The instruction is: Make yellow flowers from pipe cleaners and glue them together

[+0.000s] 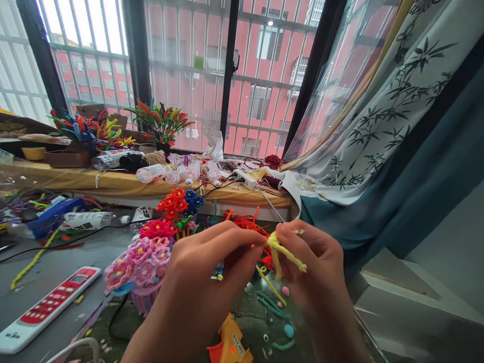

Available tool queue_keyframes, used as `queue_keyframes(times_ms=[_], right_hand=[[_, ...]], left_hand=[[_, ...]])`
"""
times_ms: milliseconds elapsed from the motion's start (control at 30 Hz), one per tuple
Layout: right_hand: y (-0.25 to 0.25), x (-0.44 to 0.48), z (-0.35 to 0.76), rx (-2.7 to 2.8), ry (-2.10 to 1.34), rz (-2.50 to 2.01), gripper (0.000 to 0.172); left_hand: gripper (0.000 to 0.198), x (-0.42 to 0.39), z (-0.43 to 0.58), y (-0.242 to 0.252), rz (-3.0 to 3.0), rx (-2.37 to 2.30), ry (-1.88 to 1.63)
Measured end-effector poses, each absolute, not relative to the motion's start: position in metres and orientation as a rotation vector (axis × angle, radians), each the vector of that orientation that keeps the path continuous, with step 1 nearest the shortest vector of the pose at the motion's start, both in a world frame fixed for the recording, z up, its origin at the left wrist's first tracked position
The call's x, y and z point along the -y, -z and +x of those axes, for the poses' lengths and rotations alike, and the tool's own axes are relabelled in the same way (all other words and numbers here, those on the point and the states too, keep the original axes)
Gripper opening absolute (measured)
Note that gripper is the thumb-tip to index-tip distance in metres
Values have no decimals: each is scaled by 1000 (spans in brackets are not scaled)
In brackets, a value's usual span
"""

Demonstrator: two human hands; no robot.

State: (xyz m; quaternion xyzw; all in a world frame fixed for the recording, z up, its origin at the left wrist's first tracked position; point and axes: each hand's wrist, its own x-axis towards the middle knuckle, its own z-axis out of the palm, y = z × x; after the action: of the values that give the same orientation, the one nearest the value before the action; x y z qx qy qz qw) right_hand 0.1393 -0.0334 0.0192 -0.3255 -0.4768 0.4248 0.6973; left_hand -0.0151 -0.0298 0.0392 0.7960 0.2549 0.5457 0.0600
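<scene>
Held up in front of me is a small piece of yellow pipe cleaner (289, 256), bent into a centre with a few short arms sticking out. My left hand (215, 262) pinches its left side between thumb and forefinger. On the right side, my right hand (312, 257) grips it, with the thumb over the top and one arm pointing out toward me. Its lower part is partly covered by my fingers. Behind my left wrist stands a bunch of pink pipe-cleaner flowers (139, 264), with red flowers (173, 202) above.
Below my hands lie an orange-yellow glue gun (232, 340) with a lit red light, green pipe-cleaner pieces (272, 305) and a blue pompom (289, 330). A white remote control (49, 308) rests at left. Plastic bottles (151, 173) and a power strip (245, 179) line the windowsill.
</scene>
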Motion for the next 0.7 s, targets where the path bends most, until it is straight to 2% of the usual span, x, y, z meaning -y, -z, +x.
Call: queue_keyframes(times_ms=[133,233,400,567,700], right_hand=[[-17,33,143,1012,-1006,-749,32],[-18,36,142,1010,-1009,-780,34],[-21,42,135,1020,-997,-741,29],[-18,40,137,1144,-837,-655,22],[-15,38,140,1234,-641,-614,15]], left_hand=[[7,28,-14,-32,2798,-746,-1811],[9,29,-14,-29,2947,-779,-1900],[15,35,-16,-28,3017,-765,-1747],[12,36,2,-25,2445,-772,-2115],[19,39,12,-26,2020,-824,-1947]])
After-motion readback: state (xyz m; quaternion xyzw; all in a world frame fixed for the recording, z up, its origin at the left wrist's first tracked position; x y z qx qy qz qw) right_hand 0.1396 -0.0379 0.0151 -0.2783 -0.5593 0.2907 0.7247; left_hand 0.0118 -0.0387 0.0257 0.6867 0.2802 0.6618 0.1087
